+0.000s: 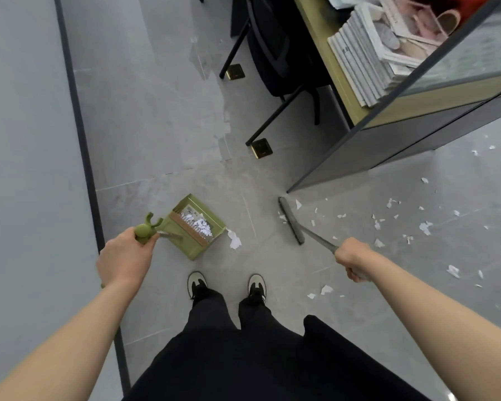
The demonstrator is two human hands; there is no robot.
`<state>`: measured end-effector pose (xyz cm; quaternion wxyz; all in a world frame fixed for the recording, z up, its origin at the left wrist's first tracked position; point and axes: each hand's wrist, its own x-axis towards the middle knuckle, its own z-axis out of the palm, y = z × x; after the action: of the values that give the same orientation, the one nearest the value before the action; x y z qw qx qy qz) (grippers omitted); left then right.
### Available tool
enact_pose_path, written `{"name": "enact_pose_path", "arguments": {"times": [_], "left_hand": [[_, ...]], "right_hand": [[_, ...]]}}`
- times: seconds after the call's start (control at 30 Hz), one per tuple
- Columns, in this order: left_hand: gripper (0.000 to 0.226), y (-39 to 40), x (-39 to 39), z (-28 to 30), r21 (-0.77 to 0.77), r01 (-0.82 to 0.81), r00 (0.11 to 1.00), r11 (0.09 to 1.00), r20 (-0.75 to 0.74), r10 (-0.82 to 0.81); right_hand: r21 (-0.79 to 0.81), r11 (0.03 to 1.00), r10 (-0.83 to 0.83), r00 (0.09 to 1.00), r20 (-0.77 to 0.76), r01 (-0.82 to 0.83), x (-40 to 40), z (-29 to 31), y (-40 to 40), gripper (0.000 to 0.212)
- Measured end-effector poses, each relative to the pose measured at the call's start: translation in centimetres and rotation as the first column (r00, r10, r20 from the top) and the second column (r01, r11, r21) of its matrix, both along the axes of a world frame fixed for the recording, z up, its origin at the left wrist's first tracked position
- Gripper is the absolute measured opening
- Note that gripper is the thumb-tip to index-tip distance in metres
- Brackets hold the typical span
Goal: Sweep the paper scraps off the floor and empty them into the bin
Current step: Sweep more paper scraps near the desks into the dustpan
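Head view. At lower left of the frame my left hand [125, 256] curls its fingers round the green knob-topped handle [144, 230] of the green dustpan [195, 227], which sits on the grey tiled floor [162, 117] just left of centre. Torn paper scraps [198, 221] lie inside the pan behind its comb of teeth; one larger scrap [235, 241] lies on the floor touching the pan's open lip. At right of centre my right hand [352, 260] grips the grey shaft of the broom [292, 220], fingers wrapped round it; the broom head rests on the floor, angled from upper left to lower right, apart from the pan. Loose scraps [425, 227] are scattered over the floor across the right of the frame, a few more [326, 290] near my right shoe [256, 285]. In the upper right stands a dark-framed shelf unit [394, 117] bearing stacked booklets [359, 56]. I cannot see any bin.
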<state>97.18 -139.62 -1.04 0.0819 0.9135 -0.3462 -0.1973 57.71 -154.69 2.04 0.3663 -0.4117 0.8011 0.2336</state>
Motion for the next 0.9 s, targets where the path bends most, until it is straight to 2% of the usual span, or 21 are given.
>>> {"name": "enact_pose_path", "arguments": {"times": [0.1, 0.27, 0.5, 0.67, 0.9], "left_hand": [[0.051, 0.2, -3.0, -0.1, 0.001, 0.002, 1.0, 1.0, 0.015, -0.002], [0.051, 0.9, -7.7, 0.1, 0.006, 0.008, 0.999, 1.0, 0.047, -0.009], [0.046, 1.5, -12.0, 0.1, 0.036, -0.058, 0.992, 0.998, 0.116, 0.054], [0.047, 2.1, -13.8, 0.0, 0.063, -0.089, 0.987, 0.994, 0.138, 0.08], [0.044, 3.7, -14.1, 0.2, 0.062, -0.095, 0.986, 0.994, 0.146, 0.085]], "right_hand": [[0.001, 0.997, -0.075, 0.997, 0.029, 0.075, -3.3, 0.0, -1.5, 0.017], [0.009, 1.0, -0.001, 0.994, 0.112, 0.0, -8.2, -0.5, -3.4, 0.032], [0.004, 1.0, 0.025, 0.994, 0.11, -0.025, -13.4, -3.0, -6.6, 0.028], [0.029, 0.998, 0.058, 0.992, 0.109, -0.062, -14.1, -4.0, -7.3, 0.033], [0.002, 1.0, 0.019, 0.991, 0.129, -0.02, -11.8, -4.5, -5.9, 0.024]]}}
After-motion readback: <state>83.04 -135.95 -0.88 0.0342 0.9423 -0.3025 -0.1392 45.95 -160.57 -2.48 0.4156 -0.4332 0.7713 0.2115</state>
